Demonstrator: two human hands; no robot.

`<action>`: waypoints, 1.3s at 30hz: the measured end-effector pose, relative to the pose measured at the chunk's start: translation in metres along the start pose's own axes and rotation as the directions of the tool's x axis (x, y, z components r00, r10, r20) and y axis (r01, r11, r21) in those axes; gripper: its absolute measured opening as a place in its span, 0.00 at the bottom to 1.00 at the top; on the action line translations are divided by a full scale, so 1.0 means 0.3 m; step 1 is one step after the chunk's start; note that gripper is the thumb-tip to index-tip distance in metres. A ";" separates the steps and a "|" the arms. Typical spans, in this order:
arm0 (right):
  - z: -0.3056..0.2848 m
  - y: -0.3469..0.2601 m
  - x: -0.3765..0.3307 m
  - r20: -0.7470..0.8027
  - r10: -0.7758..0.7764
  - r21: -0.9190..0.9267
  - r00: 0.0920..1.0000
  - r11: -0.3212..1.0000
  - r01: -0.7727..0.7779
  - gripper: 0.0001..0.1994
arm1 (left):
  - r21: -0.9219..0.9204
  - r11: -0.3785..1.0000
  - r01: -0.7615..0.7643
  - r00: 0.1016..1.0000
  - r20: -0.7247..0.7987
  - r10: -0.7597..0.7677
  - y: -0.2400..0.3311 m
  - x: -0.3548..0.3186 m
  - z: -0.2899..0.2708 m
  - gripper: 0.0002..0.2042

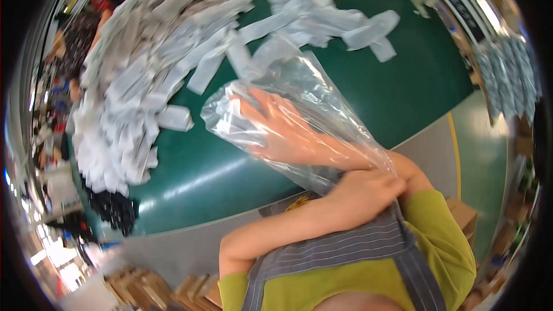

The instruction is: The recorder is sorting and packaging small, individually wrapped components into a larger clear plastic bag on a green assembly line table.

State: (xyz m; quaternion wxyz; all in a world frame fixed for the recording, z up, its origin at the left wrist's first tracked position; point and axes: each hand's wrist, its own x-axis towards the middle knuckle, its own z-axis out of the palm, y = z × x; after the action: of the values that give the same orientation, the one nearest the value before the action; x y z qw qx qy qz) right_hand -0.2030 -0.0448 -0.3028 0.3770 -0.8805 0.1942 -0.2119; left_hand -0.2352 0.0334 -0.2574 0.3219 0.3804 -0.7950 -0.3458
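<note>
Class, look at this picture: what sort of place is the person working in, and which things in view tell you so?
Probably a packing workshop or small factory. A big heap of white packets covers a green worktable, the right hand is pushed inside a clear plastic bag gripped by the left hand, and cardboard boxes stand on the floor.

Green table [403, 89], heaped white packets [144, 69], scattered packets [328, 20]

The right hand [282, 132] shows only dimly through the clear plastic bag [299, 98], its fingertips blurred by folds.
</note>
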 end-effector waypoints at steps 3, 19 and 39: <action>-0.136 0.191 -0.107 -0.388 -0.020 -0.152 0.921 0.987 -0.043 0.40 | -0.080 0.975 0.205 0.965 -0.149 -0.215 -0.041 -0.138 -0.142 0.21; -0.739 0.681 -0.437 -0.809 0.389 -0.336 0.442 0.310 -0.889 0.38 | -0.530 0.643 0.553 0.826 0.242 -0.510 -0.305 0.293 0.193 0.10; -0.821 1.027 -0.391 -0.765 0.365 -0.447 0.531 0.294 -0.845 0.35 | 0.726 0.596 0.344 0.919 -0.392 -0.052 -0.737 0.395 -0.074 0.21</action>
State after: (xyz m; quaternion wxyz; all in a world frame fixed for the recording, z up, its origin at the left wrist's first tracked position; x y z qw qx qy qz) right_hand -0.4850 -0.3265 -0.4050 -0.0702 -0.6963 0.6950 -0.1648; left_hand -0.1933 -0.1757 -0.3912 0.2109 0.6214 -0.7513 0.0700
